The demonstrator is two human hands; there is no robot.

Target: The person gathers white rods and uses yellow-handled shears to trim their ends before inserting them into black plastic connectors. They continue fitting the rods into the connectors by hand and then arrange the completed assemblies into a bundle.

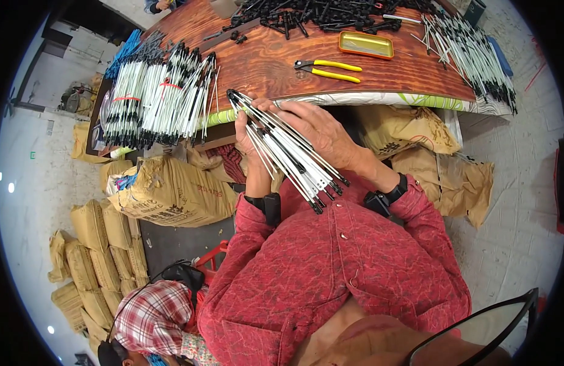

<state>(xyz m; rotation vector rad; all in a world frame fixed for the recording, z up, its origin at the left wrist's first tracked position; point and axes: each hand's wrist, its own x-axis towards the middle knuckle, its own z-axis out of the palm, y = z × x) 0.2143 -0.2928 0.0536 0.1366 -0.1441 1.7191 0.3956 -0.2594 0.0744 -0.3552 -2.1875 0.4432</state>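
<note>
Between my two hands is a bundle of thin white rods with black tips, held in front of my chest at the table's near edge. My left hand is closed around its upper left side, the thumb up along the rods. Over the upper right side lies my right hand, its fingers bent against the rods near their black far ends. The rods slant down to the right and fan out slightly. Beyond them, pliers with yellow handles lie on the table.
The wooden table carries bundled white rods at left, more rods at right, a pile of black parts and a yellow tray. Brown sacks stand below. Another person in a checked shirt is at lower left.
</note>
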